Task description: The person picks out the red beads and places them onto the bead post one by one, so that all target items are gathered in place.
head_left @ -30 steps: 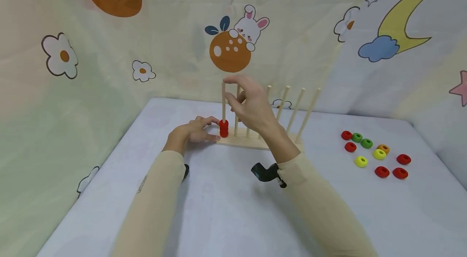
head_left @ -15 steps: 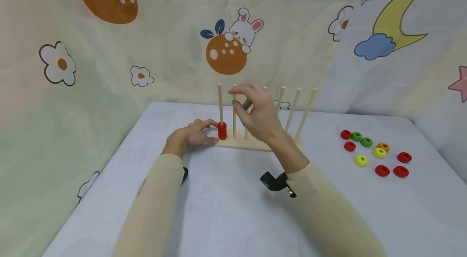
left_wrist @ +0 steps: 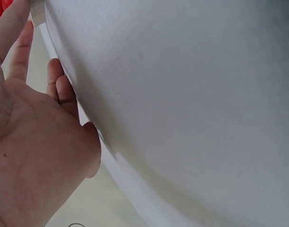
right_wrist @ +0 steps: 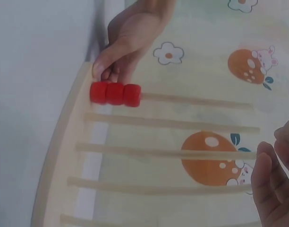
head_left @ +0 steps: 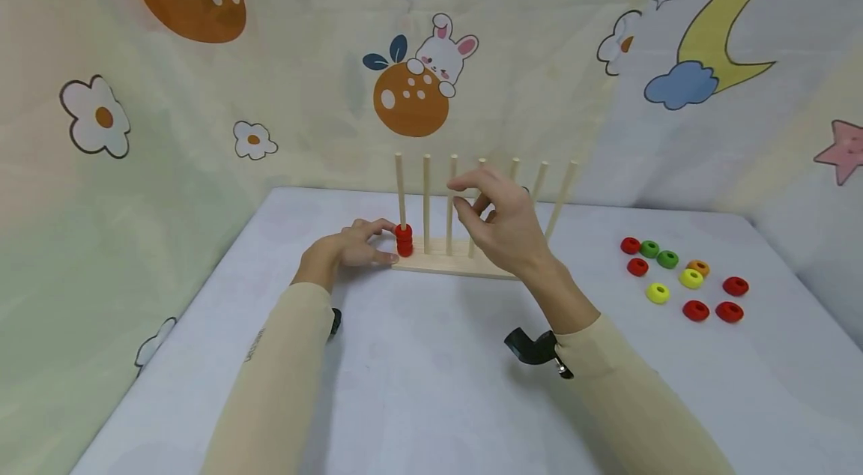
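A wooden peg rack (head_left: 438, 261) stands upright near the table's far edge, with a row of thin pegs. Three red beads (head_left: 404, 240) are stacked on its leftmost peg; the same red beads (right_wrist: 115, 94) show in the right wrist view. My left hand (head_left: 347, 244) holds the left end of the base, thumb at the front corner and index finger behind. My right hand (head_left: 502, 216) hovers in front of the middle pegs, its thumb and fingers bent and apart with nothing between them. It hides parts of the pegs on the right.
Loose beads lie on the table (head_left: 418, 385) to the right: several red beads (head_left: 696, 310), green beads (head_left: 667, 259), yellow beads (head_left: 658, 293) and an orange bead (head_left: 698, 267). A printed cloth (head_left: 303, 70) hangs behind the table.
My right hand has moved right and down from the top of the leftmost peg to the middle pegs. The left hand stays at the rack's end; the red beads remain stacked.
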`<state>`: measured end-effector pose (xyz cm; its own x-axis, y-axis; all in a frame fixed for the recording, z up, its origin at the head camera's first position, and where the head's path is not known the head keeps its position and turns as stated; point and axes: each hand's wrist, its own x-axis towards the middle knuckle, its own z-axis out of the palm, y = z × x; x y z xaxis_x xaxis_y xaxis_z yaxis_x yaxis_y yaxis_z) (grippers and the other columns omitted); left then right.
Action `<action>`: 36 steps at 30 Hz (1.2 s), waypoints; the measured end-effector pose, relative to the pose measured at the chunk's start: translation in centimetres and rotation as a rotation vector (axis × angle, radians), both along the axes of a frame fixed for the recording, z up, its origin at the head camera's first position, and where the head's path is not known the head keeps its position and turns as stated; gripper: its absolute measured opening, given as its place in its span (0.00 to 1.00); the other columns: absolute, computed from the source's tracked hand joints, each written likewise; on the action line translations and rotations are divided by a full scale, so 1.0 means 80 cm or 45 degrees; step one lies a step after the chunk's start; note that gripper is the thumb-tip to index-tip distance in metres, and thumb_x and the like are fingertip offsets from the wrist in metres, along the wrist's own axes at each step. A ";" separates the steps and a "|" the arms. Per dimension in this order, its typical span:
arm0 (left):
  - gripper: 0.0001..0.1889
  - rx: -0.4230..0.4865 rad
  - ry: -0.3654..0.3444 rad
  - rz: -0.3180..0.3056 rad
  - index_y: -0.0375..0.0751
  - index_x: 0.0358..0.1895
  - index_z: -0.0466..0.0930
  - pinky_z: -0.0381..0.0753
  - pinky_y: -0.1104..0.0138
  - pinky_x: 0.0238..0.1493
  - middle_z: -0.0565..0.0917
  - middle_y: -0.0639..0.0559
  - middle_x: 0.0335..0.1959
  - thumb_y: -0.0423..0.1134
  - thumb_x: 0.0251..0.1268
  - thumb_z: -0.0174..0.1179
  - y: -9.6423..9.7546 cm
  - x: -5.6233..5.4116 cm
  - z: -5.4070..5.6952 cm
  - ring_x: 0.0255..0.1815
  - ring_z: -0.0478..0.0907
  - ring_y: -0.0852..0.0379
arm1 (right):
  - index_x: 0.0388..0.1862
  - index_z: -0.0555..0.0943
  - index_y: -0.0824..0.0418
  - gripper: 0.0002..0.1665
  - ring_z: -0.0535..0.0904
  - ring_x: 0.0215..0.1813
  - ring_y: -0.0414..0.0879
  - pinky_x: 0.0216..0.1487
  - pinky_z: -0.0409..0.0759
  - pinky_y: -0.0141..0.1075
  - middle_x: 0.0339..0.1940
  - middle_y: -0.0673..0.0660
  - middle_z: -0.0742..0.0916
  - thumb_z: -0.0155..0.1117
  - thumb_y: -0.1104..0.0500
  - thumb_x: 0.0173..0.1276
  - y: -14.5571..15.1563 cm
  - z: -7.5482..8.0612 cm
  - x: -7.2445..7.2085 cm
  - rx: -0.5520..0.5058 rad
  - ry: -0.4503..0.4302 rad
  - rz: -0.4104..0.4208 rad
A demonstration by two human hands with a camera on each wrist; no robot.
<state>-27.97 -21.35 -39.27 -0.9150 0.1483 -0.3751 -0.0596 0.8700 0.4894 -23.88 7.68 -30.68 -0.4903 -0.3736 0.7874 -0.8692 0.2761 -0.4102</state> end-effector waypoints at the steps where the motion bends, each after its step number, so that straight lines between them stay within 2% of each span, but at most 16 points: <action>1: 0.33 -0.001 0.000 -0.008 0.74 0.72 0.64 0.62 0.34 0.69 0.60 0.47 0.77 0.62 0.64 0.64 -0.001 0.000 0.000 0.77 0.55 0.37 | 0.48 0.85 0.62 0.13 0.81 0.27 0.42 0.24 0.77 0.32 0.44 0.56 0.87 0.66 0.73 0.67 0.003 -0.002 0.001 -0.004 -0.001 -0.009; 7: 0.34 0.004 0.007 -0.034 0.72 0.73 0.63 0.62 0.32 0.68 0.59 0.46 0.77 0.63 0.65 0.64 -0.001 0.004 0.008 0.77 0.55 0.35 | 0.48 0.85 0.61 0.14 0.81 0.27 0.41 0.23 0.77 0.32 0.46 0.55 0.86 0.66 0.72 0.66 0.025 -0.011 0.008 0.005 -0.004 -0.059; 11: 0.34 -0.013 -0.004 -0.026 0.74 0.73 0.62 0.61 0.34 0.69 0.59 0.47 0.78 0.63 0.65 0.64 0.002 0.001 0.009 0.77 0.55 0.37 | 0.48 0.85 0.61 0.15 0.81 0.27 0.41 0.23 0.76 0.28 0.47 0.55 0.85 0.67 0.73 0.65 0.043 -0.021 0.012 0.013 -0.013 -0.091; 15: 0.35 0.004 0.004 -0.041 0.72 0.73 0.62 0.61 0.33 0.69 0.59 0.47 0.78 0.62 0.65 0.64 0.005 -0.002 0.008 0.77 0.55 0.37 | 0.48 0.85 0.60 0.16 0.81 0.27 0.41 0.23 0.75 0.26 0.47 0.54 0.86 0.69 0.74 0.64 0.058 -0.030 0.014 0.014 -0.037 -0.105; 21: 0.35 0.005 -0.004 -0.037 0.69 0.74 0.62 0.61 0.32 0.68 0.59 0.46 0.78 0.60 0.65 0.64 0.002 0.000 0.001 0.77 0.54 0.35 | 0.50 0.86 0.58 0.16 0.80 0.28 0.39 0.24 0.78 0.31 0.50 0.53 0.85 0.69 0.72 0.66 0.069 -0.036 0.015 0.104 -0.107 -0.083; 25: 0.36 0.020 0.002 -0.026 0.68 0.75 0.61 0.60 0.30 0.68 0.58 0.45 0.78 0.60 0.65 0.64 0.001 0.004 -0.003 0.77 0.53 0.34 | 0.49 0.85 0.58 0.16 0.79 0.27 0.39 0.24 0.79 0.33 0.48 0.52 0.85 0.69 0.72 0.65 0.077 -0.037 0.017 0.153 -0.095 -0.084; 30: 0.36 0.015 0.004 -0.021 0.70 0.75 0.61 0.62 0.31 0.68 0.58 0.46 0.78 0.61 0.65 0.64 0.006 0.008 -0.003 0.78 0.54 0.36 | 0.48 0.85 0.58 0.16 0.79 0.28 0.38 0.25 0.80 0.33 0.44 0.50 0.85 0.70 0.73 0.64 0.098 -0.048 0.026 0.206 -0.083 -0.123; 36: 0.35 0.001 0.015 -0.023 0.70 0.74 0.61 0.61 0.30 0.68 0.58 0.45 0.78 0.61 0.65 0.63 0.005 0.008 0.000 0.77 0.54 0.35 | 0.48 0.85 0.56 0.17 0.78 0.29 0.37 0.25 0.79 0.31 0.47 0.50 0.85 0.71 0.72 0.64 0.123 -0.054 0.034 0.261 -0.093 -0.161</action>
